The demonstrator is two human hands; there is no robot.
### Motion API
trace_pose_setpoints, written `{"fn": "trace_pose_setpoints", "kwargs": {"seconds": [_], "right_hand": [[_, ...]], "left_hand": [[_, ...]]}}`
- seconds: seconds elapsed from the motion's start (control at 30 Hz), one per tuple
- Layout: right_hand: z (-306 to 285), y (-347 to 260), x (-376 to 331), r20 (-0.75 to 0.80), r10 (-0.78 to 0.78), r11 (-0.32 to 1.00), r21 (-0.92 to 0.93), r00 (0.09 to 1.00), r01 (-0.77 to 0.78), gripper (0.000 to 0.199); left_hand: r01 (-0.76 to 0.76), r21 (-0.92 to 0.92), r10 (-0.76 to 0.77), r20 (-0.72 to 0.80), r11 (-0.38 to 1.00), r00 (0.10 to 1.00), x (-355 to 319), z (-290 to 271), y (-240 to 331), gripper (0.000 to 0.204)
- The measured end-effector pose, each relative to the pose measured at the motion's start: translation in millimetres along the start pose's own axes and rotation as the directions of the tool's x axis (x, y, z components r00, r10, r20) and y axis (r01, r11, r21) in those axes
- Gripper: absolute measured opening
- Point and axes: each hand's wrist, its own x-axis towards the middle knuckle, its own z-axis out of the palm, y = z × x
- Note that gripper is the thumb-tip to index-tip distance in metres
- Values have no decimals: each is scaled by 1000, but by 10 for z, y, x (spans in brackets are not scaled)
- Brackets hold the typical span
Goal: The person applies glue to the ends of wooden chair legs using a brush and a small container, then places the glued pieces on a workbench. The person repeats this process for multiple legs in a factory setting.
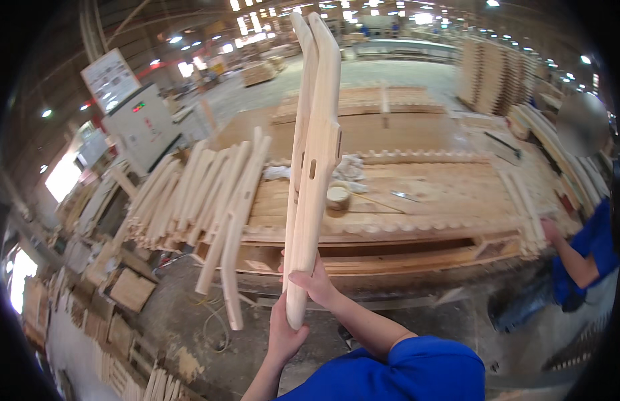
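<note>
Wooden posts (310, 214) in hands (286, 335) (317, 283), bench edge (403, 238) beyond

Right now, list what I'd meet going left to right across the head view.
Piled wooden pieces, held curved wooden pieces, thin metal tool, dark long-handled tool, co-worker's blue sleeve.

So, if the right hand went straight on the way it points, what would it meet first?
The pair of curved wooden pieces the right hand grips. Beyond them, perhaps the bent wooden piece further left, though depth is unclear.
</note>
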Motion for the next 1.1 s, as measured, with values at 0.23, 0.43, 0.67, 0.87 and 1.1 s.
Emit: {"fn": "trace_pose_setpoints", "kwargs": {"seconds": [0.23,0.43,0.67,0.87,1.1], "right_hand": [[-657,-1074,-904,-264,-486,821,-466,833,331,74],[-1243,-2037,-1666,-323,-494,614,-787,807,61,74],[-2159,-3099,-2616,-340,-556,221,-940,759,-259,72],[-3010,-4048,-3049,-386,-415,-31,-899,824,-436,72],[-3690,-4378,-2901,-542,-283,-271,-746,791,-608,75]], "left_hand": [[9,-546,188,303,838,934,-298,1095,358,85],[253,-706,195,487,661,851,-199,1649,920,80],[353,-709,137,534,611,834,-119,2731,1677,73],[484,-752,70,569,448,819,132,3818,2230,59],[585,-719,-47,616,375,787,354,4683,2616,38]]}}
